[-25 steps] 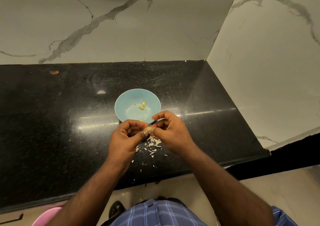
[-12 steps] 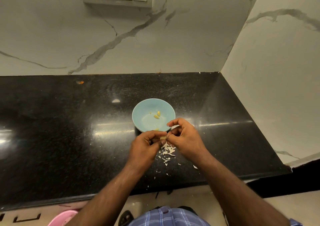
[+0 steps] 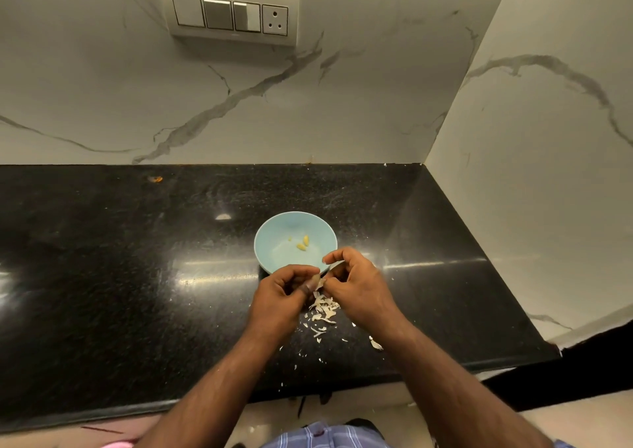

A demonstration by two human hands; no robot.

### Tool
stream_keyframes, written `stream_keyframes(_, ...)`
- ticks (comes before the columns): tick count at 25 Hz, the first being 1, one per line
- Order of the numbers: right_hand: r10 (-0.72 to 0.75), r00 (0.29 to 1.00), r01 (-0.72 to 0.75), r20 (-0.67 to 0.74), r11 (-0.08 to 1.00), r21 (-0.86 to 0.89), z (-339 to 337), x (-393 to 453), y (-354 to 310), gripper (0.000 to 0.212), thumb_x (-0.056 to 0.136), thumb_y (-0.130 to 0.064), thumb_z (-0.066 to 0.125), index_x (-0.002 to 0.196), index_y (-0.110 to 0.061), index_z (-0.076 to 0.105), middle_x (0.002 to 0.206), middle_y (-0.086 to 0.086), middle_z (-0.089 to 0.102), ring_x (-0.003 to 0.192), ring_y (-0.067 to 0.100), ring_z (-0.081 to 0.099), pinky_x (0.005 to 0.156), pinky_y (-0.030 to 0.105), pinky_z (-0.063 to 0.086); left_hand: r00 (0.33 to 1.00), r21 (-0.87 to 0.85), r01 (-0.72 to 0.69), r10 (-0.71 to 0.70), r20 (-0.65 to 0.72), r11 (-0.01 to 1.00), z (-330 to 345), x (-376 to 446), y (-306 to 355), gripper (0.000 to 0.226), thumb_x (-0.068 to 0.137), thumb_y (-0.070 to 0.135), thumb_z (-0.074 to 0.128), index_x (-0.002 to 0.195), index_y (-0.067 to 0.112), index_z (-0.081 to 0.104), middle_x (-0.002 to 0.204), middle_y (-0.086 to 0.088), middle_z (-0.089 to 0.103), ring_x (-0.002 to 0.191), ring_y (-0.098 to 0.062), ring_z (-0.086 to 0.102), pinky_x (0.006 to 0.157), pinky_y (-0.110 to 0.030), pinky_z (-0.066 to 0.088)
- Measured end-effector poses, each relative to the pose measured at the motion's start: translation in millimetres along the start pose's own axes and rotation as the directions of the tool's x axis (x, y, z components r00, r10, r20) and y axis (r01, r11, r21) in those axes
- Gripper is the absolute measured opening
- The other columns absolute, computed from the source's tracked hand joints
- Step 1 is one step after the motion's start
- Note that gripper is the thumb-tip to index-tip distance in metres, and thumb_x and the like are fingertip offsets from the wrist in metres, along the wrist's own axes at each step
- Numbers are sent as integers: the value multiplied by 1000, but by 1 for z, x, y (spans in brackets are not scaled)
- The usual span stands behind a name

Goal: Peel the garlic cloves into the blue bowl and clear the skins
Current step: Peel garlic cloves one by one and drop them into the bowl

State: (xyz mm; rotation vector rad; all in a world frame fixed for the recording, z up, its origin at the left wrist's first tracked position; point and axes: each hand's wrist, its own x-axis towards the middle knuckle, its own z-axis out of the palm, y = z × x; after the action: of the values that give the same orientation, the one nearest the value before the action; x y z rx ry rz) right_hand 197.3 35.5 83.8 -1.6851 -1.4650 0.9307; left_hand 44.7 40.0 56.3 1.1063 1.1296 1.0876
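A blue bowl (image 3: 274, 242) stands on the black counter (image 3: 137, 276) and holds a few yellowish peeled garlic cloves (image 3: 303, 243). Just in front of its near rim my left hand (image 3: 281, 293) and my right hand (image 3: 356, 283) meet, fingertips pinched together on a garlic clove (image 3: 318, 281) that is mostly hidden between them. A strip of skin shows at the fingertips. Below the hands a heap of pale garlic skins (image 3: 323, 310) lies on the counter, with smaller flakes scattered toward the front edge.
Marble walls close the counter at the back and on the right, forming a corner. A switch panel (image 3: 229, 14) sits on the back wall. A small orange scrap (image 3: 156, 179) lies far left. The counter's front edge runs just below my forearms.
The camera has tilted upward, bringing the switch panel into view. My hands stay together in front of the bowl, still working the same clove; the skins heap looks the same.
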Motion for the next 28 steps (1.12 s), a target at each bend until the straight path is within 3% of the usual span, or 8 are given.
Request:
stream_keyframes(3,16,1000,-17,-9,999,-31,-1,-1,3,23,86,-10,66,100,-28,64,80,-1,71,78,17,70,71,36,59,1000,-69,30,-30,-2,997,1,0,-2,15,93,-1,67,99,10,73,87,-5,78,76,-12,71,66,-20,57)
stream_keyframes(9,37,996,-13,84,962,-273,-5,-3,6,23,92,-12,57,95,-19,79,71,-14,63,65,2,57,64,24,47,988,-204,151,-153,5,967,2,3,-11,16,94,-4,65,104,7,71,99,-18,77,82,-20,68,70,-23,58)
stream_keyframes(13,36,993,2,113,946,-324,-6,-4,15,22,95,-15,60,105,-20,78,98,-6,76,89,7,67,86,31,56,977,-233,212,-209,34,949,0,2,-12,15,94,-3,65,103,6,72,100,-16,77,88,-22,70,77,-26,59)
stream_keyframes(17,-15,999,20,49,995,-99,-8,-3,24,16,92,-20,73,107,-22,78,97,-9,78,90,2,72,89,34,59,966,-336,258,-251,62,906,-3,2,-9,18,92,-4,65,107,4,73,95,-13,76,86,-22,73,74,-24,61)
stream_keyframes(21,-59,998,59,4,997,44,-12,-3,21,22,83,-3,79,100,-17,79,89,-3,78,85,6,73,83,26,59,973,-367,227,-226,45,902,-3,-1,-1,20,90,-8,64,107,1,70,91,-12,76,80,-18,74,68,-21,60)
stream_keyframes(23,-52,999,52,1,989,142,-13,-2,19,19,83,-2,79,98,-14,79,87,2,78,85,13,75,82,29,60,977,-381,205,-209,30,901,-1,-2,3,17,89,-9,65,102,1,69,88,-12,75,76,-17,74,66,-21,60)
stream_keyframes(26,-51,999,50,2,989,141,-14,1,16,10,92,-12,73,100,-14,78,83,0,78,81,12,74,81,31,60,984,-381,175,-179,27,908,0,-2,6,18,87,-9,67,100,3,69,90,-11,75,79,-16,72,69,-21,60)
stream_keyframes(28,-58,998,54,20,983,173,-15,1,13,15,94,-10,69,106,-18,76,88,-2,77,85,8,72,79,27,58,988,-362,150,-150,28,920,-1,-1,7,21,85,-10,68,101,4,70,89,-9,76,81,-15,72,70,-21,60)
